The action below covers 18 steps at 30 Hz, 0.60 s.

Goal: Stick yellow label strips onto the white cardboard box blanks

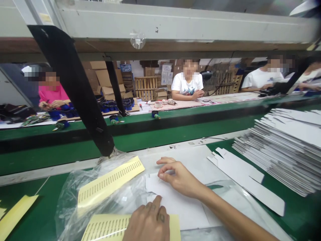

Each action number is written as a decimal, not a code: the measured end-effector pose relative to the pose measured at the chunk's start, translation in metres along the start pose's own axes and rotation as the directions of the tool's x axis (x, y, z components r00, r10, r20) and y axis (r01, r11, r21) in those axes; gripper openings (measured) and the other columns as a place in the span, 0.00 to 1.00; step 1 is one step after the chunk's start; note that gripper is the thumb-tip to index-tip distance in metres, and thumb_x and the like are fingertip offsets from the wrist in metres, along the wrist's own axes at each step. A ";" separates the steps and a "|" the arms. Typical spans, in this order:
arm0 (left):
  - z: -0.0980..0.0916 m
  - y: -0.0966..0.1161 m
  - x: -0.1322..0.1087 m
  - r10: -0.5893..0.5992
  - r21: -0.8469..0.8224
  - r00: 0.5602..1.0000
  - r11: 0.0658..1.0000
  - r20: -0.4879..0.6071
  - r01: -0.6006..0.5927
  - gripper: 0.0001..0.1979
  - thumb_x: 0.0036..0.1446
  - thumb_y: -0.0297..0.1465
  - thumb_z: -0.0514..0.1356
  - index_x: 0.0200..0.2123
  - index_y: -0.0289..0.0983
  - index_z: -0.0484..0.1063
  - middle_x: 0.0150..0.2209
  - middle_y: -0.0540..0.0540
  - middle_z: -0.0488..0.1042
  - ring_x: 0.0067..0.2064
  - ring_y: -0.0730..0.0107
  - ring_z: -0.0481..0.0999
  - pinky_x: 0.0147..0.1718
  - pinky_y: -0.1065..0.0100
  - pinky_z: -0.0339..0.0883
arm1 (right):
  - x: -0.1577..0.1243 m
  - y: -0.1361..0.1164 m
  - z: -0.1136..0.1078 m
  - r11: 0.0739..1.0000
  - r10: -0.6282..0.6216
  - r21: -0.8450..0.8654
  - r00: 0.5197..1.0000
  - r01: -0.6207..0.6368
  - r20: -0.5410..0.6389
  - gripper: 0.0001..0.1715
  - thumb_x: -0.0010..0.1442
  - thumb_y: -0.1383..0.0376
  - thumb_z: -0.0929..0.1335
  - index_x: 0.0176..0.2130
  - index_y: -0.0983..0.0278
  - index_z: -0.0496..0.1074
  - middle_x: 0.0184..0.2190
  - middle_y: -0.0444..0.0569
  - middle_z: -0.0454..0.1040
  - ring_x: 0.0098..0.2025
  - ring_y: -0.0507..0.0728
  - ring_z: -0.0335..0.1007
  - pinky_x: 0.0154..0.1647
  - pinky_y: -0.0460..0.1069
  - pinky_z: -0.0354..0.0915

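My right hand (pixel 179 177) hovers over a flat white carton (pixel 185 209), thumb and index finger pinched together. Something tiny and pale may be at those fingertips, too small to name. My left hand (pixel 149 221) lies palm down with its index finger stretched onto the carton's near-left edge, pinching nothing that shows. Partly under that hand is a yellow label sheet (pixel 105 229) with rows of small dark print. A second yellow label sheet (pixel 110 180) rests on crumpled clear plastic (pixel 67 201) to the left.
Folded-flat white cartons (pixel 283 150) are stacked at the right, and one loose white carton (pixel 248 180) lies beside them. Another yellow sheet (pixel 17 214) is at far left. A black post (pixel 75 90) rises at the bench's back edge. Several people sit across the green conveyor (pixel 140 132).
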<state>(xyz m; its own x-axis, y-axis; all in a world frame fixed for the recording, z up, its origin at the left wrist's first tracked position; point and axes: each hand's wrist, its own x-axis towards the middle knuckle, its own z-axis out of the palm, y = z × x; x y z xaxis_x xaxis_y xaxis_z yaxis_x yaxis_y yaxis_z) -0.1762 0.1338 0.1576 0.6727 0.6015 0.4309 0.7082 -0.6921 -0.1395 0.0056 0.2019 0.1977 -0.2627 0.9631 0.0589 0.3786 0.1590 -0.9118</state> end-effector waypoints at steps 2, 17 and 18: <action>-0.001 0.002 0.001 -0.019 0.023 1.000 1.000 -0.003 0.019 0.12 0.55 0.19 0.54 0.32 0.36 0.77 0.45 0.40 0.82 0.30 0.63 0.81 0.27 0.65 0.76 | -0.002 -0.003 0.002 0.999 0.033 -0.014 0.999 -0.033 0.042 0.07 0.58 0.67 0.69 0.30 0.62 0.77 0.60 0.55 0.71 0.70 0.63 0.53 0.66 0.61 0.52; -0.005 0.006 0.003 0.016 0.039 1.000 0.999 -0.001 -0.016 0.13 0.55 0.20 0.52 0.33 0.35 0.77 0.43 0.35 0.82 0.29 0.61 0.80 0.26 0.64 0.75 | -0.004 0.002 0.020 0.954 -0.013 -0.300 1.000 0.012 0.000 0.10 0.57 0.73 0.67 0.31 0.63 0.78 0.58 0.55 0.73 0.68 0.67 0.56 0.65 0.63 0.55; -0.005 0.006 0.003 0.019 0.040 1.000 0.999 -0.006 -0.019 0.13 0.55 0.20 0.52 0.33 0.34 0.77 0.42 0.35 0.82 0.29 0.61 0.80 0.26 0.64 0.75 | -0.004 0.002 0.020 0.950 -0.025 -0.311 1.000 0.024 0.000 0.10 0.57 0.73 0.67 0.31 0.63 0.78 0.58 0.55 0.74 0.68 0.67 0.57 0.65 0.63 0.55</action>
<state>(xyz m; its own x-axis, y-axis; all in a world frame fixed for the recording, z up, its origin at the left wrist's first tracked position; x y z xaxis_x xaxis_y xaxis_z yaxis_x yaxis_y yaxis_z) -0.1711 0.1297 0.1629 0.6848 0.5859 0.4334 0.7035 -0.6866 -0.1834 -0.0103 0.1941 0.1870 -0.2722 0.9588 0.0814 0.6293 0.2414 -0.7387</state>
